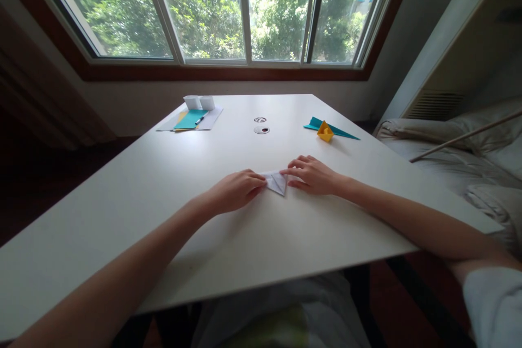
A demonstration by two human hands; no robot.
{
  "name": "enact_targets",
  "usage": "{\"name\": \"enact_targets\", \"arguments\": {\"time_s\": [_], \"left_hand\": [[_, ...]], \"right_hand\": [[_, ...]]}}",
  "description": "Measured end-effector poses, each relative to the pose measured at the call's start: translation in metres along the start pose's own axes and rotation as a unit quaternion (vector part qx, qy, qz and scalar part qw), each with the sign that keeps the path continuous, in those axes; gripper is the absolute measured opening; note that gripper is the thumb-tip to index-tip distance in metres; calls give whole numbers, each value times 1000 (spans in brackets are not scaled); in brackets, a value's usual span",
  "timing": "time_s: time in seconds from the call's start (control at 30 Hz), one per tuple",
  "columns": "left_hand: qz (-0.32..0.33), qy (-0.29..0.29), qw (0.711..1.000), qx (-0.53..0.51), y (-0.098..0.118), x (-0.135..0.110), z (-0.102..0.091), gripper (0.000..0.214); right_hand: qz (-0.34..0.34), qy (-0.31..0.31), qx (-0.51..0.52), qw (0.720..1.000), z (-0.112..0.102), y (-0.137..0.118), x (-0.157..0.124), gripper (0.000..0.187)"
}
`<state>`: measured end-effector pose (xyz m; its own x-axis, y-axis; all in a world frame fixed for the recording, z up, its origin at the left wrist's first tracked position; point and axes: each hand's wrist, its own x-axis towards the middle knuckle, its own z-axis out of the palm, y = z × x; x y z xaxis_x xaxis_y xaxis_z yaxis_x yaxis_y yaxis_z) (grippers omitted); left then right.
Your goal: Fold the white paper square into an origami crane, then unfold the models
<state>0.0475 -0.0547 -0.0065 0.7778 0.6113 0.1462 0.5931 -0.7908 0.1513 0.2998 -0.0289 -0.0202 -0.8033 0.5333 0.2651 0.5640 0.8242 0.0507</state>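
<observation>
A small folded white sheet of paper (277, 183) lies on the white table (228, 244), its visible part narrowing to a point toward me. My left hand (238, 189) grips its left side, the fingers closed together and covering that edge. Over at the upper right corner, the index fingertip of my right hand (312, 175) touches the paper. The fingers of that hand are apart, and its thumb rests low beside the sheet.
At the back left stand two white folded paper pieces (199, 102), near teal paper (191, 119) and a pen (199, 119). Two round flat pieces (261, 130) lie mid-table. A yellow paper boat (325, 131) and teal paper plane (342, 132) sit back right.
</observation>
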Motion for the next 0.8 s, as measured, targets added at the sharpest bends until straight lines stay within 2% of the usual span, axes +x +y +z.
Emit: {"name": "enact_targets", "arguments": {"time_s": [0.17,0.23,0.37,0.43,0.6,0.7,0.8], "left_hand": [[-20,16,999,32,8,1,2,27],[-38,14,998,39,11,0,2,28],[-64,10,996,61,15,0,3,29],[-61,11,996,70,16,-1,3,29],[-28,13,998,46,25,0,4,29],[13,18,1000,-21,35,0,6,32],[47,19,994,-93,40,0,7,34]], "right_hand": [[44,72,7,996,-1,-8,2,48],[20,87,-12,996,-1,-8,1,40],[-74,78,-48,993,1,-6,-1,28],[-87,70,-62,992,2,-5,-1,26],[3,55,-72,996,1,0,1,29],[58,41,-40,997,2,3,1,31],[84,29,-13,996,2,5,1,32]]}}
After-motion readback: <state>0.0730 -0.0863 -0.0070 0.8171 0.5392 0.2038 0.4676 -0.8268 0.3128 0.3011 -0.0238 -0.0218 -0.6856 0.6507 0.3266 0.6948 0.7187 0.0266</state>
